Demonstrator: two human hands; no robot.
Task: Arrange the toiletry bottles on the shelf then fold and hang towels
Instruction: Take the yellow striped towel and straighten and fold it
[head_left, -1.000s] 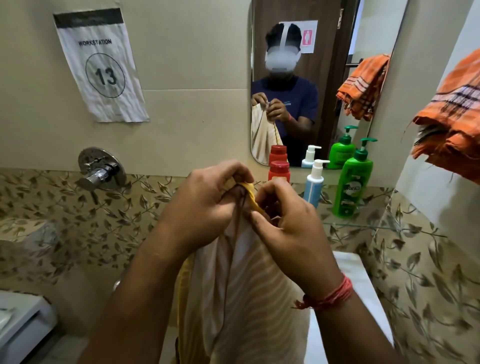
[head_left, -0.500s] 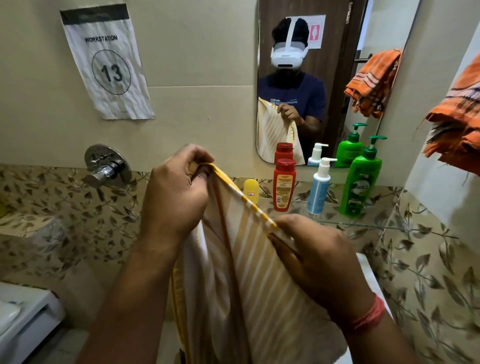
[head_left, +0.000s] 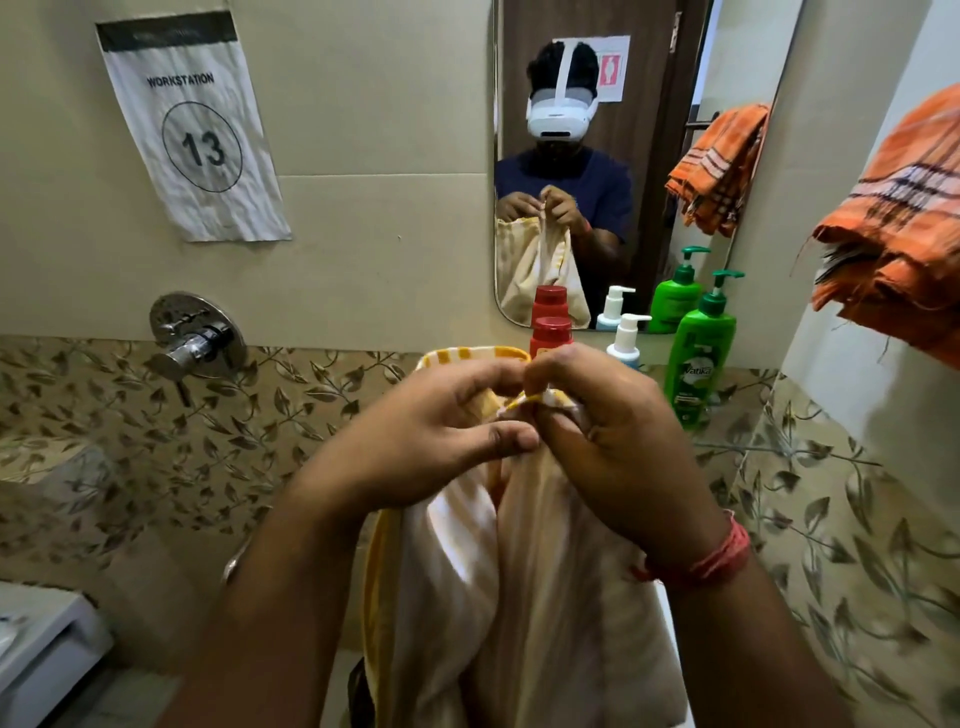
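Observation:
A yellow and white striped towel (head_left: 524, 571) hangs down from both hands at the middle of the view. My left hand (head_left: 426, 441) curls round its upper edge from the left. My right hand (head_left: 597, 436) pinches the towel's yellow corner right beside the left hand's fingertips. Behind the hands, on the glass shelf (head_left: 769, 447), stand a red-capped bottle (head_left: 550, 332), a white pump bottle (head_left: 626, 338) and a green pump bottle (head_left: 698, 358). The lower parts of the red and white bottles are hidden by my hands.
An orange checked towel (head_left: 898, 244) hangs at the upper right. A mirror (head_left: 623, 156) is fixed above the shelf. A chrome tap valve (head_left: 195, 338) juts from the wall at the left. A white fixture (head_left: 36, 654) sits at the lower left.
My right hand has come up from the lower end of the towel's edge to meet my left hand, bringing the corners together. The towel now hangs doubled, and the small yellow bottle is hidden.

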